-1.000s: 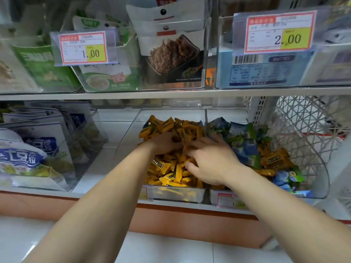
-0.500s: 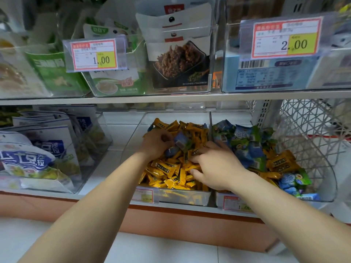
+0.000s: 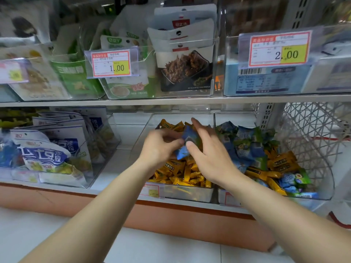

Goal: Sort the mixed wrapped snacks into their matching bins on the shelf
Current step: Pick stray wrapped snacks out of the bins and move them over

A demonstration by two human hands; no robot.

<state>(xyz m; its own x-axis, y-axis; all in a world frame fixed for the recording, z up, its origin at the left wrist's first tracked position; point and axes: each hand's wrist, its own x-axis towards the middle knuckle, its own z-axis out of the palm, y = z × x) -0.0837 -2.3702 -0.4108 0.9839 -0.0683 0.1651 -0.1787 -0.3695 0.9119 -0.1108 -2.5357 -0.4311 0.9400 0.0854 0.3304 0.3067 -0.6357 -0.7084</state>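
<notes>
Two clear bins stand side by side on the low shelf. The left bin (image 3: pixel 190 194) is full of yellow wrapped snacks (image 3: pixel 180 173). The right bin (image 3: pixel 326 179) holds blue-green wrapped snacks (image 3: pixel 245 147) with several yellow ones (image 3: pixel 281 162) mixed in. Above the left bin, my left hand (image 3: pixel 157 149) pinches blue wrapped snacks (image 3: pixel 188 143) between thumb and fingers. My right hand (image 3: pixel 210 154) touches the same blue wrappers from the right, thumb on them and fingers spread upward.
A clear bin of blue-and-white snack bags (image 3: pixel 47 154) stands at the left of the same shelf. The shelf above (image 3: pixel 171 101) carries bins of packets with price tags. A white wire basket (image 3: pixel 313 130) hangs at the right. White floor tiles lie below.
Both hands have lifted out of the yellow pile. The left hand, which was digging among the wrappers, now holds blue snacks above the left bin, and the right hand has come up to meet them.
</notes>
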